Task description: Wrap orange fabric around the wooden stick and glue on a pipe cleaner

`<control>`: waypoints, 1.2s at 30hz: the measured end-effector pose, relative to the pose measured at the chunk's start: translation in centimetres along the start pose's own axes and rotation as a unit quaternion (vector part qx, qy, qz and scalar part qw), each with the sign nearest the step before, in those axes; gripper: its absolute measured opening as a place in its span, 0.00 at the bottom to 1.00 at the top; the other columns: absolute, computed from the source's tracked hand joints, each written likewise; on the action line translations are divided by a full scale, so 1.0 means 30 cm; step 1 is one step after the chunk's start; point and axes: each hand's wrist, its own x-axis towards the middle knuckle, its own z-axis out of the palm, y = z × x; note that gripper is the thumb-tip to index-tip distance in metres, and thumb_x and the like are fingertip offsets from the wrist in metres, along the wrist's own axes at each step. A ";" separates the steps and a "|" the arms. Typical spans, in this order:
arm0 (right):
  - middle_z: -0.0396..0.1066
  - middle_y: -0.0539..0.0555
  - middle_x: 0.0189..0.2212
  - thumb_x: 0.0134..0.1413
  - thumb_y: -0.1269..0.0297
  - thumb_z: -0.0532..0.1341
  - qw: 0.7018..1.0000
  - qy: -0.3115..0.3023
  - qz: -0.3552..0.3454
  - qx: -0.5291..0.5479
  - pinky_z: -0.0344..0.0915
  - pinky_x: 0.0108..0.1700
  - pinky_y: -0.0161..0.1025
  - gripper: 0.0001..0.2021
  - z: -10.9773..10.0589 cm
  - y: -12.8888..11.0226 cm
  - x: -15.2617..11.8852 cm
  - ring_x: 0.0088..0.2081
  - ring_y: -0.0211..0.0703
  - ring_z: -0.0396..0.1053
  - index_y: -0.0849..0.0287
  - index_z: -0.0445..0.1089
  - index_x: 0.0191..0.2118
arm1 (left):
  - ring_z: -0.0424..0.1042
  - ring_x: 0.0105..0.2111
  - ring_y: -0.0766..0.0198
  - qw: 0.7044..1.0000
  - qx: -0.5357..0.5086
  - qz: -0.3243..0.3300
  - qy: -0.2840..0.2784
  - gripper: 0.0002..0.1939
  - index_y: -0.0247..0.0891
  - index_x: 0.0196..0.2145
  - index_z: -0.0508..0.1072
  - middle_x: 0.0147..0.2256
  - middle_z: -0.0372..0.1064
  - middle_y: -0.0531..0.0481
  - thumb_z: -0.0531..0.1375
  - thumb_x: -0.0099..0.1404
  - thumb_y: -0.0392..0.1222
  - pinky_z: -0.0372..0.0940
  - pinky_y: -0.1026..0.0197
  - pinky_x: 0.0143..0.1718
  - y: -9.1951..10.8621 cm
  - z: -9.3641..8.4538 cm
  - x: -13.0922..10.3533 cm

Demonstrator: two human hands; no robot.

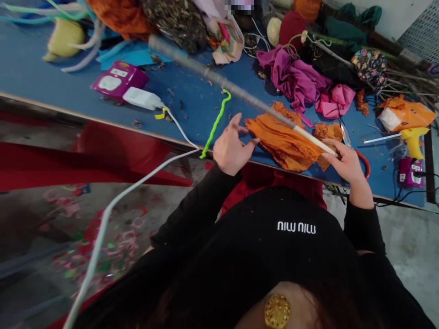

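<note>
One stick | I pinch its near end, right hand | long axis slants forward-left above orange cloth | my left hand, fingers parted, bodyward of it, apart

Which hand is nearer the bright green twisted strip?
Left. The left hand is just right of the green strip; the right hand is much farther right, near the right end of the orange cloth, gripping the pale stick.
</note>
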 end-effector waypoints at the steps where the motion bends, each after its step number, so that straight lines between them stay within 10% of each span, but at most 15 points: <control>1: 0.85 0.56 0.45 0.60 0.48 0.64 0.999 0.032 0.018 0.017 0.73 0.42 0.44 0.26 0.001 0.006 -0.017 0.37 0.49 0.78 0.57 0.78 0.59 | 0.82 0.39 0.53 0.999 0.020 0.018 0.031 0.36 0.41 0.70 0.67 0.55 0.79 0.41 0.68 0.66 0.44 0.76 0.50 0.48 0.007 -0.018 -0.015; 6: 0.82 0.58 0.38 0.59 0.48 0.62 0.982 0.128 0.135 -0.046 0.71 0.43 0.46 0.25 0.015 0.011 -0.064 0.36 0.52 0.75 0.60 0.78 0.55 | 0.78 0.54 0.46 0.981 0.032 0.181 0.061 0.12 0.44 0.51 0.81 0.51 0.81 0.43 0.60 0.76 0.46 0.70 0.44 0.59 0.050 -0.024 -0.019; 15: 0.82 0.66 0.42 0.70 0.60 0.56 0.914 0.040 0.241 -0.324 0.62 0.40 0.42 0.18 0.051 -0.094 0.044 0.41 0.56 0.78 0.62 0.74 0.57 | 0.75 0.54 0.39 0.988 0.084 0.073 -0.106 0.11 0.39 0.39 0.77 0.48 0.77 0.38 0.70 0.64 0.47 0.68 0.40 0.61 0.108 0.077 0.272; 20: 0.81 0.65 0.39 0.69 0.63 0.55 0.910 0.098 0.219 -0.337 0.62 0.41 0.43 0.14 -0.007 -0.064 0.141 0.40 0.55 0.78 0.61 0.75 0.51 | 0.76 0.46 0.47 0.991 0.058 0.072 -0.093 0.04 0.42 0.35 0.72 0.45 0.76 0.42 0.64 0.67 0.41 0.71 0.46 0.54 0.090 0.083 0.227; 28: 0.81 0.68 0.47 0.66 0.59 0.61 0.912 0.242 0.207 -0.259 0.68 0.50 0.56 0.28 -0.162 -0.049 0.234 0.48 0.62 0.79 0.61 0.66 0.69 | 0.74 0.56 0.40 0.989 0.022 0.147 -0.003 0.06 0.44 0.43 0.80 0.52 0.80 0.41 0.65 0.70 0.45 0.66 0.36 0.61 0.084 0.000 0.140; 32: 0.82 0.58 0.37 0.64 0.56 0.65 0.976 0.050 0.164 -0.135 0.69 0.45 0.47 0.14 -0.055 -0.109 0.152 0.41 0.54 0.79 0.58 0.81 0.48 | 0.79 0.53 0.48 0.916 -0.021 0.374 -0.142 0.13 0.45 0.46 0.83 0.50 0.83 0.44 0.61 0.76 0.53 0.70 0.46 0.58 0.078 -0.003 0.031; 36: 0.82 0.58 0.38 0.57 0.45 0.71 0.973 -0.030 0.165 -0.161 0.70 0.45 0.47 0.21 0.056 -0.171 0.164 0.43 0.55 0.79 0.57 0.80 0.47 | 0.77 0.57 0.45 0.881 -0.002 0.435 -0.185 0.27 0.38 0.62 0.78 0.57 0.80 0.36 0.62 0.75 0.58 0.70 0.46 0.59 0.074 0.055 -0.033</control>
